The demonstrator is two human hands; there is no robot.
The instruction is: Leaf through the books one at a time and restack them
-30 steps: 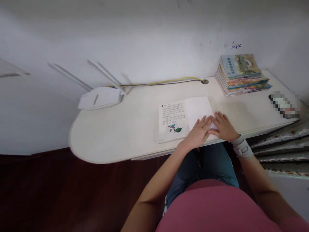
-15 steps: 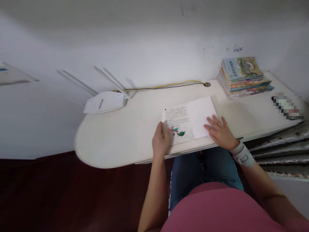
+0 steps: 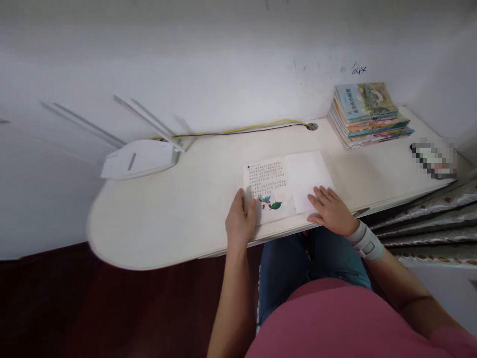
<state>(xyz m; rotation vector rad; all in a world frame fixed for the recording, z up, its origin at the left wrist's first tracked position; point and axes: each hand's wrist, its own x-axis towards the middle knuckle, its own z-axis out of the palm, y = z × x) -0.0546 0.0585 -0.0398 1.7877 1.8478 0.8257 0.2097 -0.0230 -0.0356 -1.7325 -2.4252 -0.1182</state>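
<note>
A printed page of Chinese text with a green leaf picture lies on the white desk, and a blank white sheet covers its right part. My left hand sits on the page's lower left edge, fingers close together; I cannot tell whether it grips the paper. My right hand rests on the lower right corner of the blank sheet, fingers spread. A wrist brace wraps my right wrist.
A white router with pale antennas stands at the desk's back left. A yellow and black cable runs along the wall to a desk grommet. A stack of picture books sits back right, beside a blurred object. Quilted bedding lies right of the desk.
My hands were together on the white sheet a second ago. My left hand has moved left to the page's edge, and my right hand has shifted slightly right; the sheet now lies flat.
</note>
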